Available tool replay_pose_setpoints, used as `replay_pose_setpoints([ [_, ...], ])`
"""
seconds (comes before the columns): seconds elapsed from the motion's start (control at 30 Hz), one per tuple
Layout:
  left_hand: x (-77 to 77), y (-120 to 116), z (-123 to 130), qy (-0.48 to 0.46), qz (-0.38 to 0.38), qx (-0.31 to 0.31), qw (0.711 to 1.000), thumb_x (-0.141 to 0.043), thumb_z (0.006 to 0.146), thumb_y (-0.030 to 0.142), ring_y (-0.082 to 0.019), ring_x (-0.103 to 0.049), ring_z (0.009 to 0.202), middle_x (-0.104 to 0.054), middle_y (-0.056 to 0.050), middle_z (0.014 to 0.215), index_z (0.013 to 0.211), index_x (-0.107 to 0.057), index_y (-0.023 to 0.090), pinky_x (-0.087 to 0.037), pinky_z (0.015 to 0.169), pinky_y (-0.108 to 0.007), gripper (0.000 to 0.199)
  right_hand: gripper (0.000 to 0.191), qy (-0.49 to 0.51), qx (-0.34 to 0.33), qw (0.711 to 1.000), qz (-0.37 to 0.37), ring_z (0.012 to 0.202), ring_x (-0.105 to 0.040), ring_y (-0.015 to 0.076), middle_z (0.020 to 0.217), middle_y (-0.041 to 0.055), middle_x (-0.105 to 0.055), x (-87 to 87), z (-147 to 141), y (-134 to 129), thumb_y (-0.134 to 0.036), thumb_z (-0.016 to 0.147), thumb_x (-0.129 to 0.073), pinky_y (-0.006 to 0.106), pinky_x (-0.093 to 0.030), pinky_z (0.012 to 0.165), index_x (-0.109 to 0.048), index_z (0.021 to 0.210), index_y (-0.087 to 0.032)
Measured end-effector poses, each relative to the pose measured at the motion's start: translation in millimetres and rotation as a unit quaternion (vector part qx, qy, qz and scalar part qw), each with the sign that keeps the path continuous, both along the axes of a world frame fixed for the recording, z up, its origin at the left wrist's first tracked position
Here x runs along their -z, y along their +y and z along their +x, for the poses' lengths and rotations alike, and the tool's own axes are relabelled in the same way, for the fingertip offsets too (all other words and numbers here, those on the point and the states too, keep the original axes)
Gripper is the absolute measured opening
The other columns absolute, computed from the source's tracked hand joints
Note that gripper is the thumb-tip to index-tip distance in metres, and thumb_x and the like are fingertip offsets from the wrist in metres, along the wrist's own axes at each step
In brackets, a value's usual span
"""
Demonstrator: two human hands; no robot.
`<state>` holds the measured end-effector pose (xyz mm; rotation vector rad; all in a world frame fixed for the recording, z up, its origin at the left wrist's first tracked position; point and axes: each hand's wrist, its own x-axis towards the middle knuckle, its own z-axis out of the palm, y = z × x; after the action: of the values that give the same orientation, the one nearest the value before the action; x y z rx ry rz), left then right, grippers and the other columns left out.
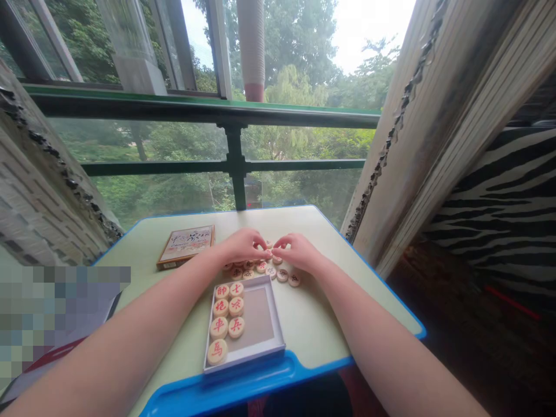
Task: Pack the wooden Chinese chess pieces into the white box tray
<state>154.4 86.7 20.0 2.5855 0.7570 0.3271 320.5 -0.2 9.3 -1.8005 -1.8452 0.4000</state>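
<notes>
My left hand (244, 245) and my right hand (299, 253) meet over a loose cluster of round wooden Chinese chess pieces (270, 271). Between my fingertips is one Chinese chess piece (269, 253) with a red mark, and the fingers of both hands are closed about it. Some pieces lie partly hidden beneath my left hand. Nearer to me sits a shallow white box tray (279, 330). Several red-lettered pieces (219, 328) stand in it, in two columns along its left side, face up.
A decorated box lid (186, 246) lies at the left back of the pale table (317, 336), which has a blue rim. Curtains (417, 116) hang on both sides. Behind the table runs a green window railing (174, 168). Something blurred out (56, 324) is at the left.
</notes>
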Motion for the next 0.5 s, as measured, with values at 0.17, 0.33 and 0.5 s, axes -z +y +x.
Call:
replay_pose_setpoints([
  [0.17, -1.5, -0.8, 1.7, -0.033, 0.001, 0.012, 0.999, -0.062, 0.066, 0.05, -0.017, -0.055, 0.069, -0.062, -0.003, 0.073, 0.079, -0.073, 0.02, -0.039, 0.062, -0.026, 0.034, 0.03, 0.002, -0.012, 1.0, 0.024, 0.071, -0.055, 0.0144, 0.079, 0.0043, -0.063, 2.2, 0.0, 1.2, -0.042, 0.07, -0.063, 0.025, -0.04, 0.064, -0.072, 0.086, -0.019],
  [0.33, -1.4, 1.7, -0.8, -0.08, -0.029, 0.013, 0.996, -0.062, 0.068, 0.046, -0.019, -0.057, 0.079, -0.067, -0.004, 0.081, 0.08, -0.072, 0.019, -0.041, 0.071, -0.027, 0.031, 0.024, 0.007, -0.019, 0.997, 0.078, 0.071, -0.053, 0.0136, 0.077, 0.0028, -0.061, 4.8, 1.2, 4.1, -0.036, 0.068, -0.066, 0.026, -0.039, 0.068, -0.071, 0.085, -0.019],
  [0.5, -2.7, 0.3, -4.9, -0.06, -0.071, -0.003, 0.996, -0.06, 0.069, 0.041, -0.018, -0.059, 0.077, -0.07, -0.003, 0.082, 0.083, -0.071, 0.018, -0.042, 0.07, -0.027, 0.029, 0.018, 0.035, -0.032, 0.997, 0.057, 0.07, -0.05, 0.0121, 0.077, 0.0015, -0.061, 3.9, -0.5, 2.1, -0.026, 0.069, -0.065, 0.025, -0.039, 0.068, -0.071, 0.085, -0.019],
])
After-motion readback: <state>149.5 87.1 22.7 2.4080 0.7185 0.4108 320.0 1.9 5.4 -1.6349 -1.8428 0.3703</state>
